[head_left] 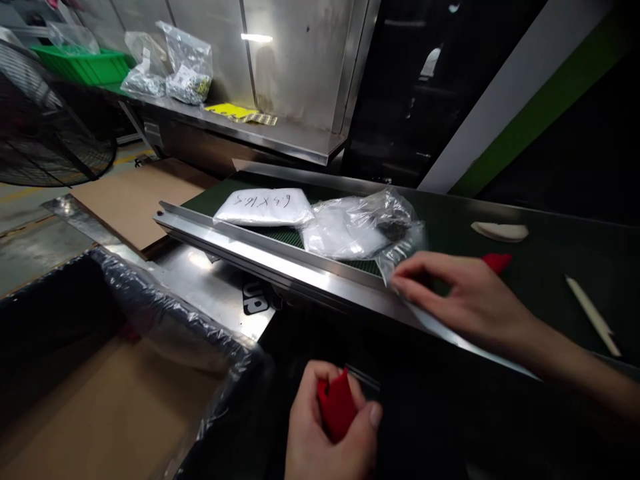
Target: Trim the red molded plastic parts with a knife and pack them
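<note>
In the head view, my left hand (333, 427) is closed around a small flat red piece (337, 407) with a notch near its top; its exact kind is unclear. My right hand (450, 287) pinches the edge of a clear plastic bag (400, 220) on the green conveyor belt. Against that bag lies a pack of white bags (340, 230). Farther left sits another white pack (265, 207) with handwritten numbers on it. Behind my right hand another red piece (497, 262) shows in part.
A metal rail (280, 260) edges the belt. Below left stands a box lined with black plastic (165, 300). A curved pale piece (500, 231) and a pale stick-like tool (593, 313) lie at right. Bagged hardware (187, 80) and a green bin (83, 65) stand on the back shelf.
</note>
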### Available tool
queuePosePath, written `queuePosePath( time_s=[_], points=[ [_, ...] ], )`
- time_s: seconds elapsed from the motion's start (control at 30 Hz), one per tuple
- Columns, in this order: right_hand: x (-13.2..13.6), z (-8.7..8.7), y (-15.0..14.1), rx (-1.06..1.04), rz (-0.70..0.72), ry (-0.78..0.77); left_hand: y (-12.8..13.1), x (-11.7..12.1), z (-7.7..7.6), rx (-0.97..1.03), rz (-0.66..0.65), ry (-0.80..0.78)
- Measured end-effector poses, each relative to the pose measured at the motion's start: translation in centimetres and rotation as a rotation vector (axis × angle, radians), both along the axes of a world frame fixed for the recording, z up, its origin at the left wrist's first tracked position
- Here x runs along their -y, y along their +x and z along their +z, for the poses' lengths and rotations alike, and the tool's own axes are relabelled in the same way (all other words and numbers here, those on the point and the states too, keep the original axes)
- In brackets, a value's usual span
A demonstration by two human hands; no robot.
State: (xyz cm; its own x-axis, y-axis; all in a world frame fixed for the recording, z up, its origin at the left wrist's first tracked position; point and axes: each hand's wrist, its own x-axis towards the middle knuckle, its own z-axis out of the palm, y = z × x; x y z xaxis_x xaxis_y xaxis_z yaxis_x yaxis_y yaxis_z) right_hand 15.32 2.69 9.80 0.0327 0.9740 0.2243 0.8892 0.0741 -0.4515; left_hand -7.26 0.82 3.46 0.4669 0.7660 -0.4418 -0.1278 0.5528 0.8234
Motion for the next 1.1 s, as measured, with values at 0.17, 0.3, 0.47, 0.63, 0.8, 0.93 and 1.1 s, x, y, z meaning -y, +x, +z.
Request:
queuePosePath(
  time_s=[0.17,0.3,0.47,0.63,0.8,0.93,1.1],
  points=[
    [6.5,-2.7,-6.7,-0.373,0.044,-0.017,0.7,-0.7,0.9,0.036,-0.045,0.051],
    [8.8,-5.9,-7.5,-0.409,-0.088,-0.094,0.4,0.0,-0.8,-0.105,-0.074,0.044],
    [9.7,-6.2,-7.2,-0.267,-0.249,0.128,0.0,0.8,-2.9,-0.316,-0.074,0.177],
    [9.6,-5.4,-7.9,-0.279,0.058,-0.114,-0.3,1.5,-3.4,-0.327,-0.268,0.383],
    [10.6,-5.3,-7.2,-0.486,0.118,-0.231,-0.2,1.9,-4.1,-0.46,-0.4,0.663],
    [13.1,-4.9,-5.9,-0.421,-0.1,0.016,0.4,1.2,-4.2,-0.522,-0.38,0.658],
    [14.7,-5.5,-5.3,-0.232,-0.178,0.092,1.2,0.9,-3.5,-0.426,-0.512,0.58]
  ],
)
